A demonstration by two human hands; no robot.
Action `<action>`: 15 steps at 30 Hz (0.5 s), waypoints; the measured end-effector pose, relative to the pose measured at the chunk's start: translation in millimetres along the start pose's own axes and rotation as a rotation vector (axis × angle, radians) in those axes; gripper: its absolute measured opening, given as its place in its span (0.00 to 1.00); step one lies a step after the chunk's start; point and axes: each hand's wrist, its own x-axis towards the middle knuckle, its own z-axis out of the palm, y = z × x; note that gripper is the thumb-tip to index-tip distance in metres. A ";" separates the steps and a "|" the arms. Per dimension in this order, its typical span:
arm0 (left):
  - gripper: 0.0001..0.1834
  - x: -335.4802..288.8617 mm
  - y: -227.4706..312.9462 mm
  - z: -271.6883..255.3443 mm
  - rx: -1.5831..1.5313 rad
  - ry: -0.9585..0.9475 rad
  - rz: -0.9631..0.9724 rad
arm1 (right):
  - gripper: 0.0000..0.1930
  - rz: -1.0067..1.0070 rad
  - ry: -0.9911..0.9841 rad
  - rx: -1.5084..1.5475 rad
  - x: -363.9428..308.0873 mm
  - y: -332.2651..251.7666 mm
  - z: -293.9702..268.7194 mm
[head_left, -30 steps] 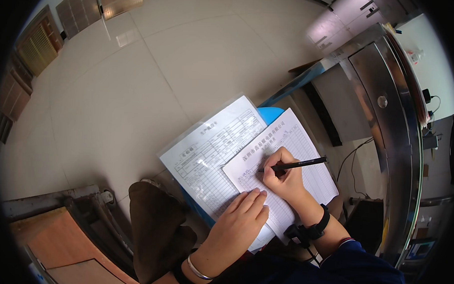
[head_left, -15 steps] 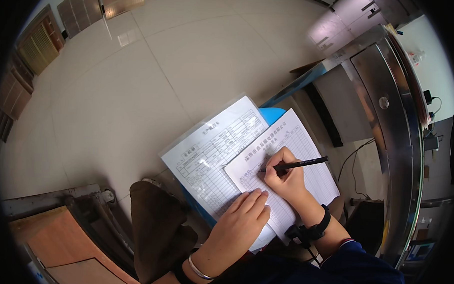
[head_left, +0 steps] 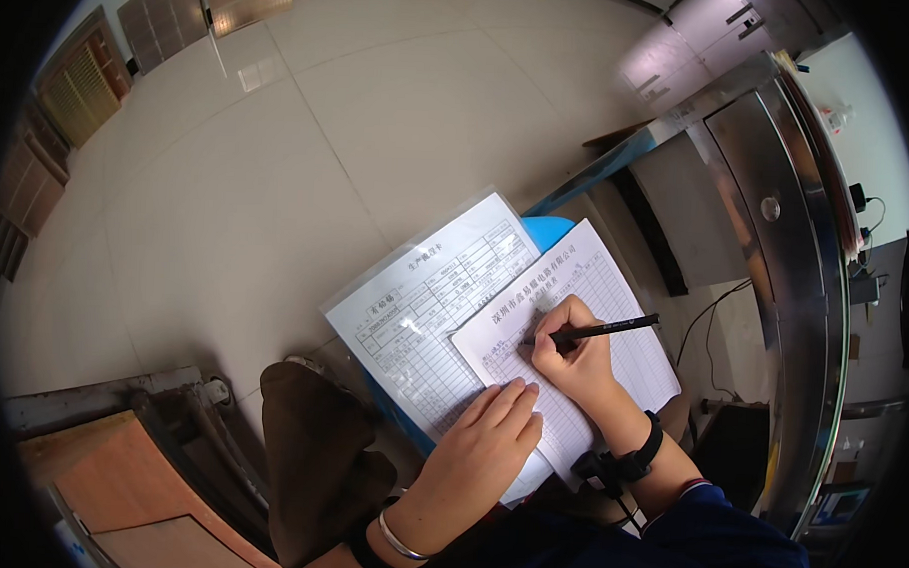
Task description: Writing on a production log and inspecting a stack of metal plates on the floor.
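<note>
My right hand grips a black pen, its tip down on a printed form pad ruled into a table. Some handwriting shows near the tip. My left hand lies flat with fingers stretched out, across the pad's lower left edge and a second form sheet in a clear plastic sleeve. The pad overlaps the right part of this sheet. Beneath both papers a blue board or folder peeks out at the top and lower left. The papers rest over my lap.
On the right stands a metal-fronted desk with a round lock, papers and cables on top. A cart or stand with brown boards is at the lower left. Pale tiled floor stretches ahead; stacked panels line the far left.
Almost nothing differs. The right hand with the pen and the papers appear shifted very slightly to the right in the picture; the left hand keeps its place on the papers.
</note>
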 end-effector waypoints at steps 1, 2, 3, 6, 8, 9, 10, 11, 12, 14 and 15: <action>0.15 0.2 0.0 -0.1 0.000 0.000 0.000 | 0.08 0.000 -0.001 0.000 0.2 0.5 0.0; 0.15 0.5 0.0 -0.3 0.002 -0.003 0.001 | 0.08 0.002 0.023 0.005 0.4 1.0 -0.1; 0.15 0.3 0.0 -0.3 0.003 -0.006 0.002 | 0.08 0.005 0.045 0.010 0.2 1.2 -0.1; 0.15 -0.2 -0.1 0.0 0.008 -0.005 0.003 | 0.07 0.011 -0.049 -0.028 0.4 0.3 -4.4; 0.15 0.1 -0.1 -0.7 0.013 -0.008 0.004 | 0.07 0.022 -0.049 -0.026 0.1 0.9 -4.7; 0.15 0.0 0.1 -1.1 0.017 -0.011 0.006 | 0.07 0.034 -0.050 -0.024 -0.4 1.1 -4.7; 0.15 -0.1 0.2 -1.0 0.018 -0.011 0.006 | 0.07 0.033 -0.051 -0.024 -0.6 1.9 -4.7; 0.15 -0.4 0.4 -0.7 0.009 -0.007 0.002 | 0.07 0.006 -0.044 -0.038 -0.9 3.0 -4.6; 0.15 -0.5 -0.1 -0.6 0.001 -0.003 -0.003 | 0.07 -0.023 -0.038 -0.052 -0.5 3.8 -4.0; 0.15 0.4 -0.7 -0.8 0.004 0.000 0.004 | 0.07 0.005 -0.024 -0.017 -0.9 3.7 -4.2; 0.15 0.5 -0.4 -0.8 0.003 0.000 0.014 | 0.07 0.037 -0.007 0.017 -1.3 3.0 -4.5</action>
